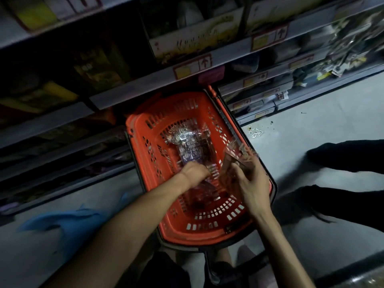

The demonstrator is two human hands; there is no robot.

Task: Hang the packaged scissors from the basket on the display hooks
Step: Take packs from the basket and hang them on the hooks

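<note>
Had L forearm (116, 231) nearest cam, stretched fwd and down from bottom edge, w/ R forearm (278, 242) alongside. Leaned over orange basket (145, 150) set on grey floor (311, 121), far end tucked under lowest shelves (128, 90). Had L hand (195, 170) inside basket, knuckles up, fingertips dug down into pile of packaged scissors (191, 146). Couldn't tell its grip: fingers hidden, pic blurred. Had R hand (248, 177) over basket's right rim, thumb and fingers curled round a clear printed packet (231, 161), tilted up, top end away from cam. Couldn't tell whether one packet or several in that grip. Saw rest of pile lying flat on basket bottom, mid to far end, clear wrap w/ purple-and-white print. Saw blue glove-like thing (68, 223) on floor left of L forearm, apart from basket. Saw yellow-and-red price tags (193, 67) along shelf edges above basket, goods behind them too dark and blurred to name. Noted small scatter of bits (256, 132) on floor just right of basket, plus dark shapes (342, 159) at far right; couldn't tell what those were.
</note>
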